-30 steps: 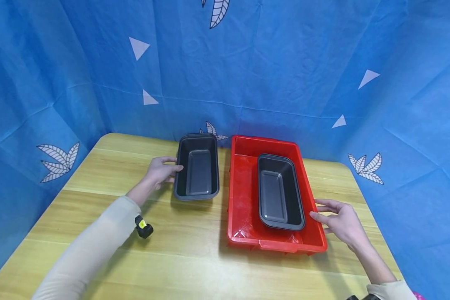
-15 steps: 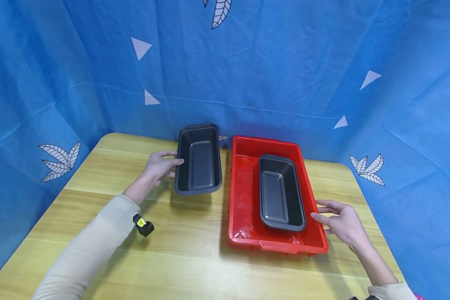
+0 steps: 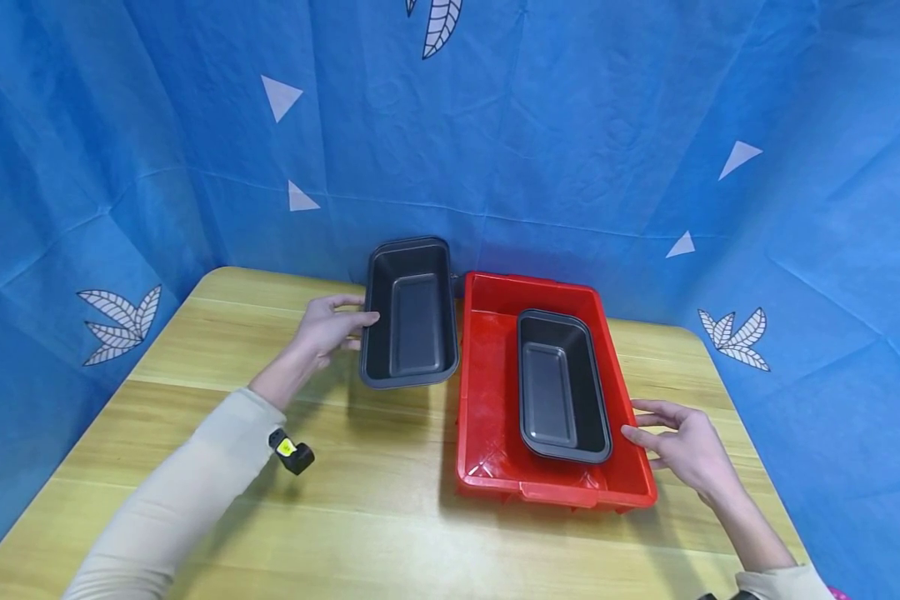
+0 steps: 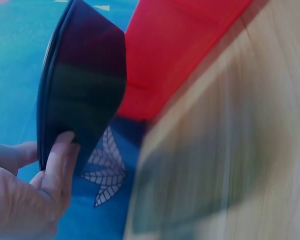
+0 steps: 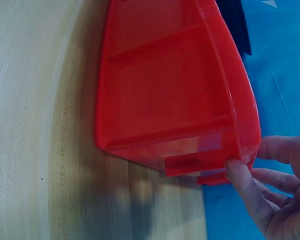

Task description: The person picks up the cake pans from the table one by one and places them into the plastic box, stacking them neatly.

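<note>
In the head view, my left hand (image 3: 330,327) grips the left rim of a dark grey loaf pan (image 3: 414,321), thumb over the rim and fingers against the outer side. The pan hangs tilted above the table, its shadow below it. The left wrist view shows the fingers (image 4: 57,165) on the pan's dark outer wall (image 4: 90,75). My right hand (image 3: 682,442) holds the right rim of a red plastic bin (image 3: 487,400). A second dark loaf pan (image 3: 562,383) lies inside the bin, toward its right side. Fingertips at the bin's rim also show in the right wrist view.
The bin stands on a light wooden table (image 3: 360,517), right of its middle. A blue cloth (image 3: 570,125) with leaf and triangle prints hangs behind and at both sides. A small dark object (image 3: 458,286) shows between the held pan and the bin.
My left hand has raised the loaf pan off the table, then moved it right, closer to the red bin. My right hand and the bin have stayed in place.
</note>
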Available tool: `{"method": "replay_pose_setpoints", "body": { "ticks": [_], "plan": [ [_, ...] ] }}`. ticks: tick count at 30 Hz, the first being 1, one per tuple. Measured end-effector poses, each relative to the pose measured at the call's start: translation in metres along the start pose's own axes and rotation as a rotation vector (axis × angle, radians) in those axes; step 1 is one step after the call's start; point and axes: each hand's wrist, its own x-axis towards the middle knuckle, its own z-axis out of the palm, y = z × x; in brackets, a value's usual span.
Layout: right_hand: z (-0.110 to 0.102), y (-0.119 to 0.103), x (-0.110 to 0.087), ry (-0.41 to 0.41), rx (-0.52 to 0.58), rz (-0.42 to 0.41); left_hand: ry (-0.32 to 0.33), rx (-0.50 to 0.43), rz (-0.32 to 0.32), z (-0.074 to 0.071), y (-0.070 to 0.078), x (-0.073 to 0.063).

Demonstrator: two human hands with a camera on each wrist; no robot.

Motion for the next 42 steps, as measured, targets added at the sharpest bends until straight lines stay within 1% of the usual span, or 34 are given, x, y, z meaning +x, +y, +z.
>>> {"method": "replay_pose_setpoints", "body": {
  "ticks": [9,14,24,31,42],
  "plan": [
    [-0.001,0.0,0.001,-0.005,0.014,-0.016,0.005,-0.013,0.022,0.019,0.004,-0.007],
    [0.0,0.001,0.001,-0.005,0.011,-0.005,-0.003,-0.054,0.033,0.033,0.006,-0.011],
    [0.0,0.002,0.001,-0.001,0.004,0.002,-0.027,-0.1,0.044,0.058,0.007,-0.012],
    [0.001,0.003,0.001,-0.002,0.007,0.0,-0.032,-0.094,0.036,0.077,0.008,-0.012],
    [0.0,0.002,0.002,0.002,-0.014,0.009,-0.061,-0.117,0.021,0.105,0.013,-0.015]
  ]
}}
